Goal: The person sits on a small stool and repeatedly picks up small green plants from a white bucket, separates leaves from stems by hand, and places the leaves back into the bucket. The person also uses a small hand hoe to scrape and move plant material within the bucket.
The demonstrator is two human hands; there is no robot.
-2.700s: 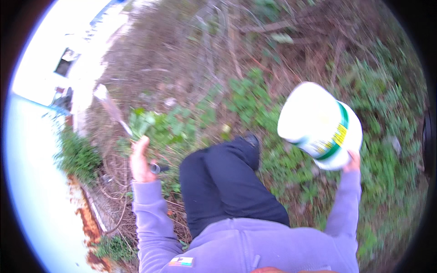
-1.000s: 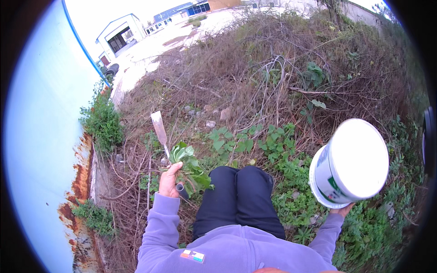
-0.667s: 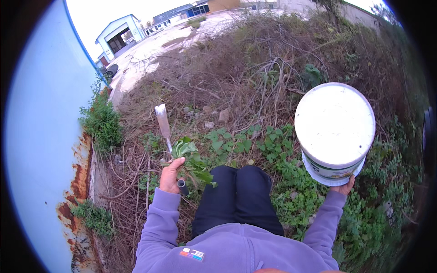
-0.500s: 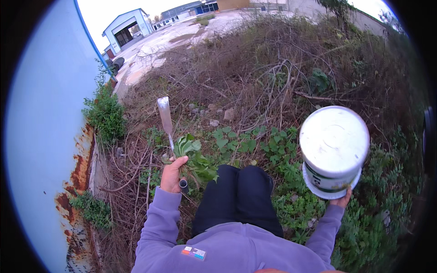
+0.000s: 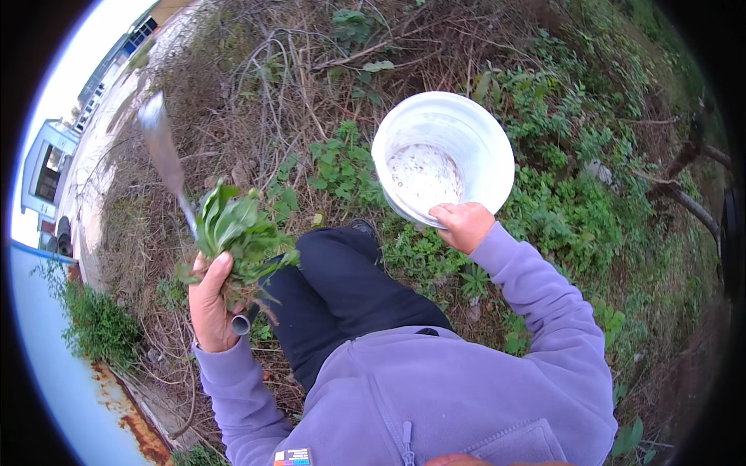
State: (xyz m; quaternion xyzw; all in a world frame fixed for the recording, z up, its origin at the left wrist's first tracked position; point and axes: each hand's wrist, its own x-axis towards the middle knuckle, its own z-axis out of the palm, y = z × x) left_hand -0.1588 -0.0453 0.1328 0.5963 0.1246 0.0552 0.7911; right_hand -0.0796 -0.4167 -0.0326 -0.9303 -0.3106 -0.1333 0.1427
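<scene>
My left hand (image 5: 211, 304) is closed around a bunch of leafy green plants (image 5: 237, 225) with roots hanging below, together with a long-necked hand tool. The tool's flat metal blade (image 5: 165, 147) points up and away, and its dark hollow handle end (image 5: 241, 324) pokes out under the leaves. On the right, my right hand (image 5: 465, 225) grips the near rim of a white plastic bucket (image 5: 489, 147). The bucket's mouth faces me, and dark specks of dirt lie on its bottom. A gap separates bucket and plants.
Low green weeds (image 5: 575, 210) cover the ground on the right. Dry brush and twigs (image 5: 303, 85) stretch ahead. A blue wall with a rusty lower edge (image 5: 128, 412) stands at lower left, beside a green bush (image 5: 97, 322). Bare branches (image 5: 699, 206) reach in from the right.
The bucket has turned from showing its underside to showing its inside, and has moved left. My left hand still holds the plants and tool. My view has swung to the right.
</scene>
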